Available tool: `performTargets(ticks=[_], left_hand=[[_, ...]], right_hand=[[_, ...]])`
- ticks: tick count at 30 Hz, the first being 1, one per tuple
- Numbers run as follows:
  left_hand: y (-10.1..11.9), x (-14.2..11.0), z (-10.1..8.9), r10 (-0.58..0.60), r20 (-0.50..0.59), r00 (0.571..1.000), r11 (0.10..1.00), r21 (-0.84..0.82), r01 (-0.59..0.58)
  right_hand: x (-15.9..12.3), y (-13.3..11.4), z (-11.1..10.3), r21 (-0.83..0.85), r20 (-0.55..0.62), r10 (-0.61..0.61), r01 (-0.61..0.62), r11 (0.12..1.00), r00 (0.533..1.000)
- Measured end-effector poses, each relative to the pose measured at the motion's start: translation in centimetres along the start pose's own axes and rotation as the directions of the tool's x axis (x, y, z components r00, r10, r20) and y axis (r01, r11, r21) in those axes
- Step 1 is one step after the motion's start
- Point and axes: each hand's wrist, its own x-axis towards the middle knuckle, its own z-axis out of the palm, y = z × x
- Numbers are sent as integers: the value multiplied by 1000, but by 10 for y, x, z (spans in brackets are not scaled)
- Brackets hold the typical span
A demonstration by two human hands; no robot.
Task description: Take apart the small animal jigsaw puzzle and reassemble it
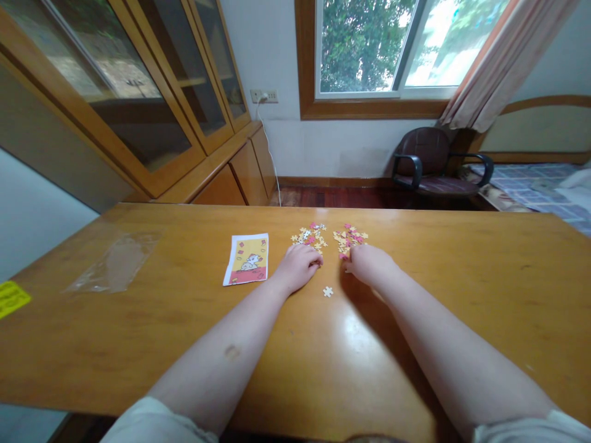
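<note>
Two small piles of jigsaw puzzle pieces in yellow, pink and white lie on the wooden table, a left pile (312,235) and a right pile (351,236). My left hand (300,263) rests at the near edge of the left pile with its fingers curled in; whether anything is in them is hidden. At the near edge of the right pile, my right hand (365,263) points its closed fingers down at the tabletop, and a pale puzzle piece (347,270) shows at the fingertips. A single cream puzzle piece (327,291) lies apart, between my forearms.
Left of my left hand is a picture card (247,259) with a white cartoon animal on yellow and pink. Farther left lie a clear plastic bag (115,261) and a yellow label (13,298). Beyond the table (462,277) stand a glass-fronted cabinet (217,151) and an armchair (425,157).
</note>
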Motion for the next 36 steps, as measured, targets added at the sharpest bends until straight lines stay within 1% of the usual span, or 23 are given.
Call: performTargets(ticks=[3,5,8,9,10,11,12,13,15,17,19,20,25,28,32,34,36], left_hand=[[-5,-1,2,-91,-53,994,994,60,94],[-7,-2,3,-138,-83,987,985,90,145],[-7,-3,3,-187,-115,976,975,99,199],[-5,-3,2,-183,-120,976,977,91,194],[-3,-3,1,-158,-117,980,983,76,168],[0,-4,-1,-112,-99,989,992,55,117],[3,-5,-3,-30,-59,998,999,24,31],[5,-5,-4,64,-5,998,998,-9,-64],[10,-7,-7,220,103,970,974,-79,-213],[12,-8,-7,288,160,944,954,-129,-269],[11,-7,-6,286,167,944,953,-151,-262],[11,-7,-5,274,166,947,956,-154,-249],[11,-4,-5,255,193,948,963,-135,-232],[13,-5,-8,261,180,949,963,-123,-241],[13,-6,-8,265,178,948,963,-103,-250],[12,-5,-6,263,179,948,964,-96,-249],[10,-4,-3,260,168,951,965,-81,-250]], right_hand=[[-6,-5,-4,-40,55,29,-27,999,998],[-9,-8,-4,-41,66,37,-35,999,997],[-10,-12,-5,-29,66,40,-38,999,997],[-10,-12,-5,-25,74,42,-41,999,996],[-10,-12,-5,-22,90,40,-38,999,995],[-9,-12,-6,-18,108,33,-31,999,994],[-9,-11,-6,-15,127,23,-22,1000,992],[-9,-11,-7,-10,145,14,-13,1000,989],[-9,-9,-8,-1,144,13,-13,1000,989],[-8,-8,-9,-5,85,51,-51,999,995],[-7,-8,-8,-13,21,86,-86,996,996],[-6,-7,-8,-15,9,98,-98,995,995],[-2,-7,-6,-11,40,102,-101,995,994],[-4,-8,-7,-14,55,86,-85,996,995],[-7,-10,-6,3,16,46,-46,999,999],[-7,-10,-5,15,16,49,-50,999,999],[-6,-10,-4,71,-5,37,-37,997,999]])
